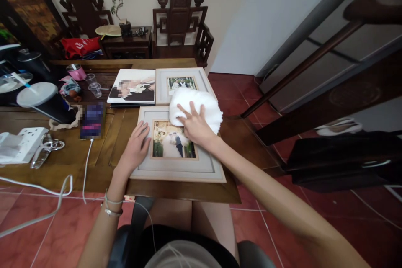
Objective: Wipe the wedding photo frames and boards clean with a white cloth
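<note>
My right hand [197, 127] holds a bunched white towel [201, 102], its fingers spread over the top. The towel lies across the upper right of a pale picture frame [179, 173] and overlaps the lower part of a second picture frame [161, 86] behind it. In the nearer frame is a photo [169, 142] of two people outdoors. My left hand [136, 144] is open and rests on this frame's left side, fingers extended. A photo album or panel [135, 86] with a white cover lies left of the farther frame. The towel's underside is hidden.
On the wooden table [109, 159], to the left, are a phone [92, 121] on a cable, a power strip [27, 144], a lidded dark cup [47, 100] with a straw, and a pink mug [76, 72]. Carved chairs [182, 12] stand beyond. A wooden rail [301, 71] is at right.
</note>
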{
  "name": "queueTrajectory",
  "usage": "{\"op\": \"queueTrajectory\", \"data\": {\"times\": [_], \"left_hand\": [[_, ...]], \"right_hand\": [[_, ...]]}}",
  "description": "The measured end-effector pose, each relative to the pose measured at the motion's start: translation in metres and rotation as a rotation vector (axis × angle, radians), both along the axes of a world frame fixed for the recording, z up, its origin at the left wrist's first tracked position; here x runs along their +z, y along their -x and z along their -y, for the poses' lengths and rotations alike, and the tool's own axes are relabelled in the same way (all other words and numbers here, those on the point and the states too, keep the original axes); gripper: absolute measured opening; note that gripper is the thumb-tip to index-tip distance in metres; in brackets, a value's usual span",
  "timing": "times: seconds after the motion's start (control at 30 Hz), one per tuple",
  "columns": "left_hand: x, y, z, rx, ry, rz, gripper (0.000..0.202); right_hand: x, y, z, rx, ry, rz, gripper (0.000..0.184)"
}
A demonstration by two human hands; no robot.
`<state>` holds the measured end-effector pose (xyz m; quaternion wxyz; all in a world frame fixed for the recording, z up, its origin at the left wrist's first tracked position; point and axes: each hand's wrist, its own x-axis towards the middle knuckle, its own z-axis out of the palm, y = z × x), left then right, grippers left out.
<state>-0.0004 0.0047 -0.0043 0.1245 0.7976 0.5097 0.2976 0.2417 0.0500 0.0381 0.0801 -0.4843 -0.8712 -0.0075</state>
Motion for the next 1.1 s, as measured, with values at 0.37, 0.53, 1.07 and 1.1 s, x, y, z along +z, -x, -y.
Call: {"op": "queueTrajectory", "data": {"times": [0.37,0.53,1.07,1.1], "left_hand": [[0.001,-0.005,0.004,0.018,-0.053,0.01,0.04],[-0.002,-0.004,0.003,0.014,-0.034,0.007,0.041],[0.001,-0.002,0.001,0.026,-0.007,0.022,0.042],[0.0,-0.002,0.001,0.028,-0.009,0.018,0.042]], "right_hand": [[0.04,-0.013,0.141,0.367,0.336,-0.064,0.053],[0.028,0.005,0.136,0.284,0.302,-0.084,0.053],[0.006,0.027,0.036,0.155,0.167,0.036,0.045],[0.008,0.025,0.053,0.173,0.221,0.048,0.046]]}}
